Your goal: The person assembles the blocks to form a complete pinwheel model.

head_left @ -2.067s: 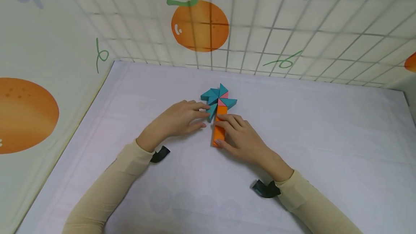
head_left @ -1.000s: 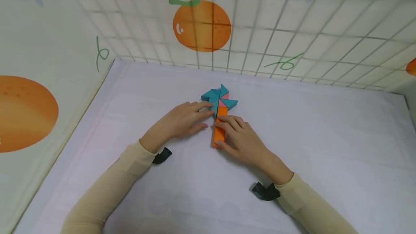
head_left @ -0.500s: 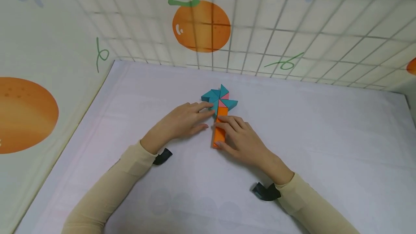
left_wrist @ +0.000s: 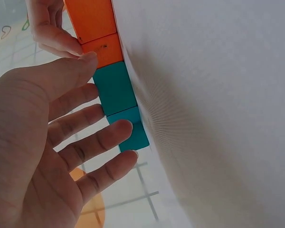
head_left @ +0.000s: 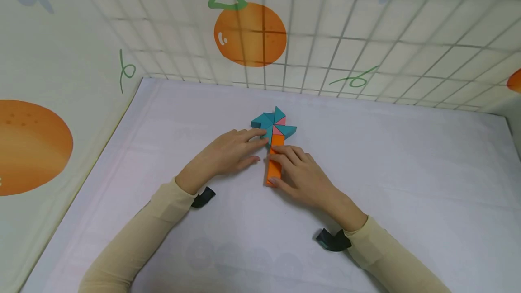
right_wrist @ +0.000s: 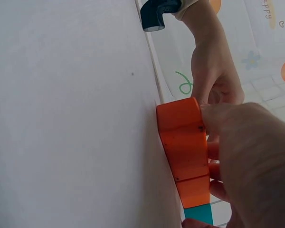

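Observation:
In the head view, teal triangular blocks [head_left: 266,124] and pink triangular blocks [head_left: 277,131] form a pinwheel shape flat on the white cloth. A strip of orange blocks [head_left: 275,171] runs from it towards the front. My left hand [head_left: 225,153] has its fingers extended against the lower left teal block [left_wrist: 115,88]; its thumb tip lies near an orange block in the left wrist view. My right hand [head_left: 305,173] holds the orange strip [right_wrist: 183,152], fingertips over its upper part and thumb at its near end. Fingers partly hide both block groups.
A white cloth [head_left: 407,171] covers the table. Behind it stands a grid-patterned backdrop [head_left: 325,21] with printed oranges; another printed panel [head_left: 93,26] is at the left. Dark curved pieces [head_left: 333,240] show at both cuffs.
My left hand has moved slightly right, bringing the lower left teal block up against the pinwheel and the orange strip. Over the last second both hands stay nearly still.

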